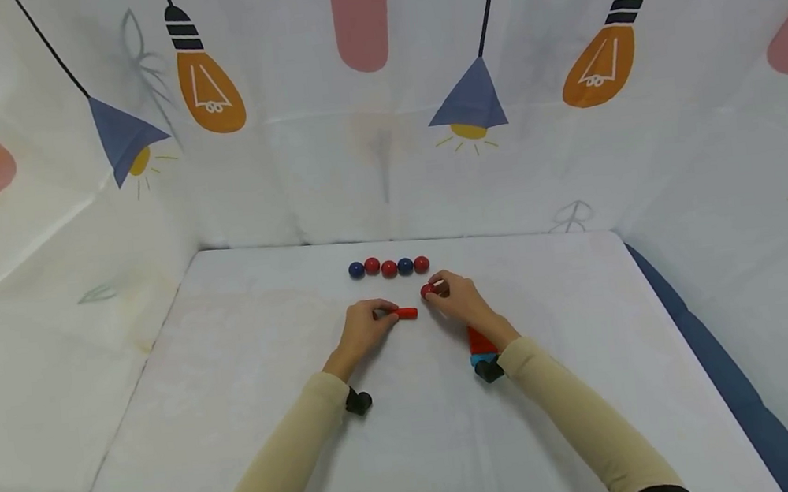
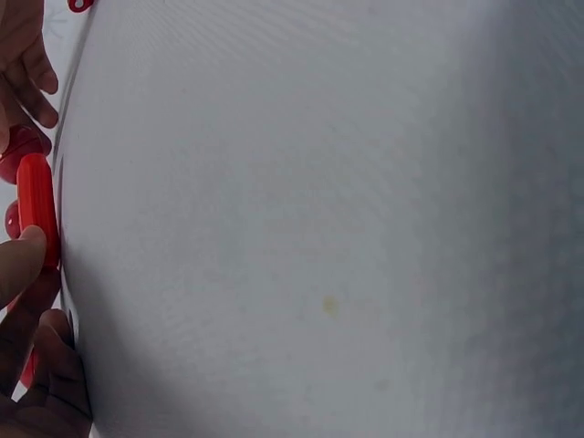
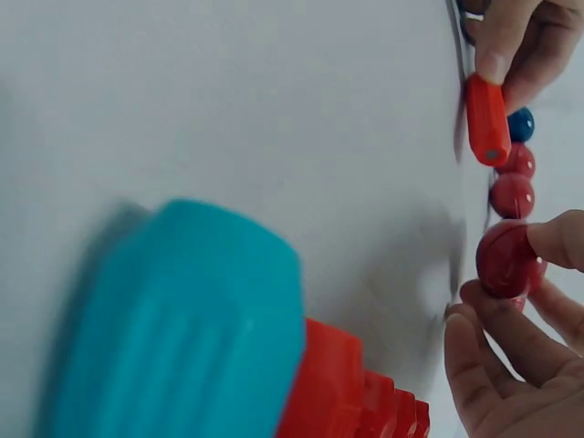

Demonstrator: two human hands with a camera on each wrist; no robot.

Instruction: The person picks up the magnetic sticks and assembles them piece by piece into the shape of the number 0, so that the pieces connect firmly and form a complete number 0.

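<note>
My left hand [image 1: 366, 325] pinches a short red ridged rod [image 1: 407, 314] between thumb and fingers, low over the white tabletop. In the right wrist view, a small dark spot marks the rod's near end. Just to the right, my right hand [image 1: 462, 303] holds a glossy red ball [image 3: 505, 258] between its thumb and fingertips. The ball is close to the rod's free end. Behind both hands runs a row of small balls, with a blue ball [image 1: 357, 270] at its left end and a red ball [image 1: 421, 264] at its right end.
Partly hidden under my right wrist lie red ridged pieces [image 3: 327, 383] in a line, with a teal piece [image 3: 192, 319] at the near end. White sheeting [image 1: 387, 175] printed with lamps rises behind the table [image 1: 248, 355].
</note>
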